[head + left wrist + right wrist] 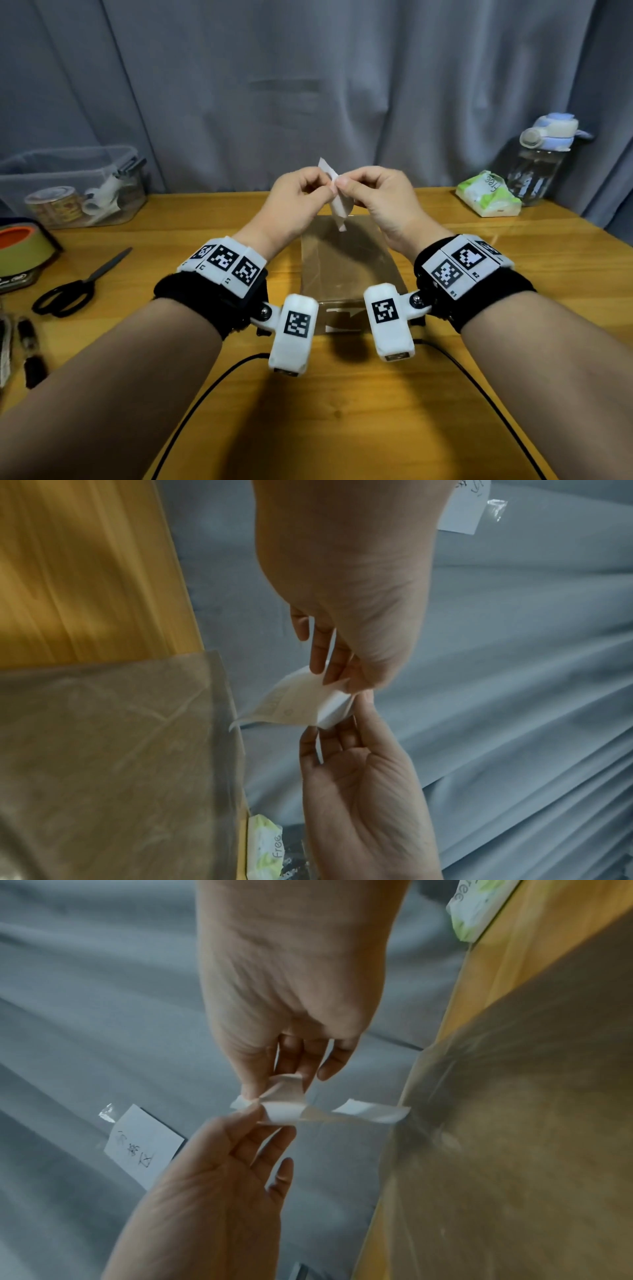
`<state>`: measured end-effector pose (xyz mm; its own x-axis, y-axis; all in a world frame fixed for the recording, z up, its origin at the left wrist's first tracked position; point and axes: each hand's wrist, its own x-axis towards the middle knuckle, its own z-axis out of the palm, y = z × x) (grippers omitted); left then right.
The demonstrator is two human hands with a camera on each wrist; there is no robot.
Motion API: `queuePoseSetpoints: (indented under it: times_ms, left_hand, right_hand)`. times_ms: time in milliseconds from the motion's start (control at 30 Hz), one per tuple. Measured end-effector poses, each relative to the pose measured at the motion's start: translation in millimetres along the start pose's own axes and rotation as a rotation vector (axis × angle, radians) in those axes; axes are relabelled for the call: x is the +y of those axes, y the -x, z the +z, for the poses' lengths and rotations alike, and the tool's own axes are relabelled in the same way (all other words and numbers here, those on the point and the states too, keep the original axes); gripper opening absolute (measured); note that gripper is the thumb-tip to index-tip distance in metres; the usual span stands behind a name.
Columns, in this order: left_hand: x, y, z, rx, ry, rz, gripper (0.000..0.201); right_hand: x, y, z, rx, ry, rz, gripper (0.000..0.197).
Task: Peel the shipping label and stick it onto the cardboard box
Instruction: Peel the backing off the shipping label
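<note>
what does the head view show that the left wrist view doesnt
Only the head view shows the scissors, the clear storage bin and the water bottle. Only the left wrist view shows the taped paper note on the curtain. Both show the left hand and right hand pinching the shipping label above the cardboard box.

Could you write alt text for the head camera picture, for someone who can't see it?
Two hands, left and right, pinch a small white label between them above a cardboard box on a wooden table. Scissors lie to the left; a water bottle stands far right.
</note>
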<state>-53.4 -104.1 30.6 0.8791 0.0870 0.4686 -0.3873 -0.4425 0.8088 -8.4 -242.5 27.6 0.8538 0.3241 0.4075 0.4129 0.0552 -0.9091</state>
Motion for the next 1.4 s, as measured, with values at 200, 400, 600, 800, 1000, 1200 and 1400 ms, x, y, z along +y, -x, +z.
queuePoseSetpoints:
  times_ms: [200,400,600,800,1000,1200,1400]
  left_hand:
    - [-3.4,6.4,-2.4,0.067,0.014,-0.027,0.013]
    - [-6.7,13.3,-2.9,0.078,0.053,-0.084,0.013]
    - [-0.3,10.3,-3.6,0.139,0.088,-0.072,0.024]
    - [0.8,10.4,1.5,0.151,0.238,-0.064,0.022]
    - [7.4,11.0,2.7,0.173,0.273,-0.141,0.02]
    - [15.1,10.0,-3.5,0.142,0.155,-0.111,0.02]
    - [15.1,6.9,2.2,0.17,0.173,-0.198,0.022]
  right_hand:
    - [-4.3,-2.7,15.6,0.112,-0.016,0.023,0.024]
    - [-0.1,4.6,22.2,0.122,0.0,0.037,0.023]
    - [-7.9,11.7,21.7,0.016,0.109,-0.062,0.014]
    - [-12.5,13.0,22.3,0.103,0.016,0.03,0.019]
    - [-20.4,11.5,26.8,0.149,-0.142,0.171,0.019]
    - [-25.7,11.7,18.8,0.047,0.049,0.065,0.018]
    - [-23.8,4.0,25.7,0.19,0.048,0.137,0.025]
